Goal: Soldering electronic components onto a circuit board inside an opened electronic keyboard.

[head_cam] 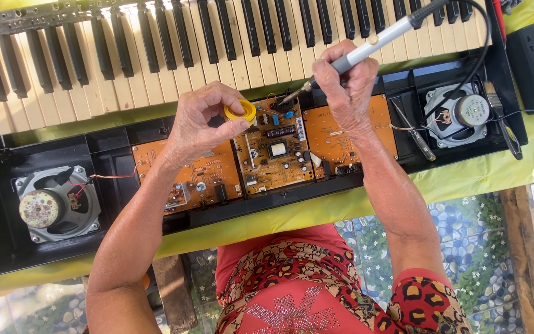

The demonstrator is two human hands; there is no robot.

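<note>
Nearest the camera, a red patterned garment (316, 291) is seen, with both forearms stretched away from it over a surface covered in a yellow-green cloth (316, 207). On the cloth an opened black keyboard case (44, 247) is laid, with a round speaker (54, 204) set in its left end and a second speaker (458, 114) in its right end. Between them three orange circuit boards are seen — the left board (190, 179), the middle board (276, 151) and the right board (338, 136).

The left hand (202, 124) is held above the left and middle boards; its grip is closed by thumb and fingers on a small yellow spool (242, 111), which is kept clear of the boards. The right hand (344, 93) is wrapped around the grey handle of a soldering iron (366, 48), and the tip is pointed down and left, close to the upper edge of the middle board, just beside the spool. The iron's black cord is looped toward the right speaker. A screwdriver (415, 133) is left lying in the case near the right board.

Farthest away, the row of black and white keys (156, 55) is laid along the top — behind the case.
</note>
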